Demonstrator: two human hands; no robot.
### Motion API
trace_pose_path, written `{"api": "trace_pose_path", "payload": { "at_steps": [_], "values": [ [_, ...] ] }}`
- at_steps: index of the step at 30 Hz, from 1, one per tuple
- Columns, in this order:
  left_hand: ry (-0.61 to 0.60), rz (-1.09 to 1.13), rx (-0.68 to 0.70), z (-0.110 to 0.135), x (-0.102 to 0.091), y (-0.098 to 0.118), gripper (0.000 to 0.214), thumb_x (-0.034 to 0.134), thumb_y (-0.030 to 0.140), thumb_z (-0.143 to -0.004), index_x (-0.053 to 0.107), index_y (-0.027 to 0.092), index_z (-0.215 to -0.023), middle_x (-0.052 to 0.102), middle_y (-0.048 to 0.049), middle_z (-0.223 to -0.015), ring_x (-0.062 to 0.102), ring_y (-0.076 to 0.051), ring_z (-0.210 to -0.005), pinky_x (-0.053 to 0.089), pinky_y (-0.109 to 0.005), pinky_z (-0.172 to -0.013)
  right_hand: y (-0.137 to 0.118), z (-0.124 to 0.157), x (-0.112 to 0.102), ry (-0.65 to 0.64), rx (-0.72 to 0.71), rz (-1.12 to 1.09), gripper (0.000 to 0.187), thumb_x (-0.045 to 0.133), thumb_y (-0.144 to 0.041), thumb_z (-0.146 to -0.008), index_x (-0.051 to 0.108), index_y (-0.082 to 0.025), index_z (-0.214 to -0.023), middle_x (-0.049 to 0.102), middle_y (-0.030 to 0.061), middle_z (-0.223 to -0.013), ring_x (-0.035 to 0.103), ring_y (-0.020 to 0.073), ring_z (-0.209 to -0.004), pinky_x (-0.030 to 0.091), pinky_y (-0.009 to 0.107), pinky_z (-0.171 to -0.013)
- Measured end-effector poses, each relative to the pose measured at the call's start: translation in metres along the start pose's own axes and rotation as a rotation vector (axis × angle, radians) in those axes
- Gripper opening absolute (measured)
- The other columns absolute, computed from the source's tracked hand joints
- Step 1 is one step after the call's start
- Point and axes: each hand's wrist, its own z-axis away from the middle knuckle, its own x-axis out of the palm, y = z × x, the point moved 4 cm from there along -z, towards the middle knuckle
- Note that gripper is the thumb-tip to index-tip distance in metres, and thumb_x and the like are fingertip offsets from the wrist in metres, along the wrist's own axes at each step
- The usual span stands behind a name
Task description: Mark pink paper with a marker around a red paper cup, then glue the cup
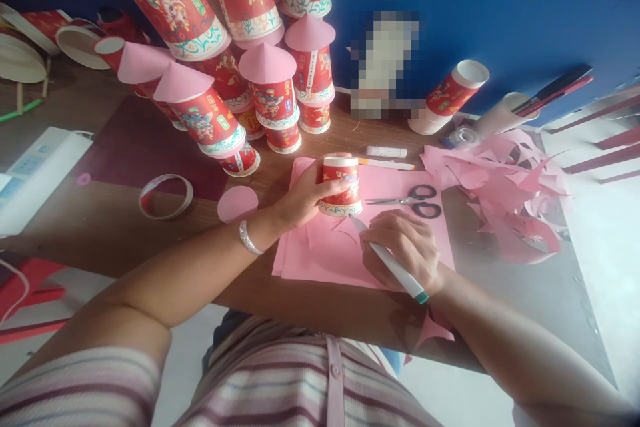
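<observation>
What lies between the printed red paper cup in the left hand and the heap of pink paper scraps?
The head view shows black-handled metal scissors between cup and scraps, on pink paper sheets, with an orange-white pen just behind them.

Scissors [409, 200] on paper [320, 263], right of cup [345, 199]

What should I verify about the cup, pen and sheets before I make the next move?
1. Red cup steadied: ok, the left hand grips it.
2. Pen in grip: ok, the right hand holds it, tip pointing to the cup's lower edge.
3. Pen tip touching cup or paper: cannot tell from this one view.
4. Pink sheets squared up: not ok, their edges are offset at the near left corner.
5. Scissors off the sheets: not ok, they lie on them, close to the right hand.
</observation>
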Motion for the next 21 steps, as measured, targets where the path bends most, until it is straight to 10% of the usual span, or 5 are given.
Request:
{"api": "trace_pose_path", "payload": {
  "at_steps": [6,21],
  "values": [
    [0.025,-0.012,0.043,0.0001,-0.0007,0.0024,0.045,0.094,0.038,-0.080,0.073,0.020,-0.116,0.073,-0.0048,-0.100,0.069,-0.020,-0.093,0.058,-0.035,-0.086,-0.0020,-0.0022,-0.0001,-0.031,-0.005,-0.060,0.033,0.065,0.002,-0.086,0.064,-0.022,-0.109,0.065,-0.0036,-0.079,0.062,0.0142,-0.063,0.073,0.047,-0.102],
    [0.054,0.076,-0.042,0.0017,-0.0038,-0.0054,0.059,0.091,0.040,-0.083,0.069,0.022,-0.135,0.074,-0.0074,-0.117,0.071,-0.024,-0.107,0.059,-0.037,-0.093,-0.0028,-0.0031,0.0036,-0.105,0.003,-0.162,0.027,0.063,-0.001,-0.091,0.063,-0.022,-0.109,0.066,-0.0040,-0.081,0.065,0.0132,-0.064,0.073,0.051,-0.108]
  ]
}}
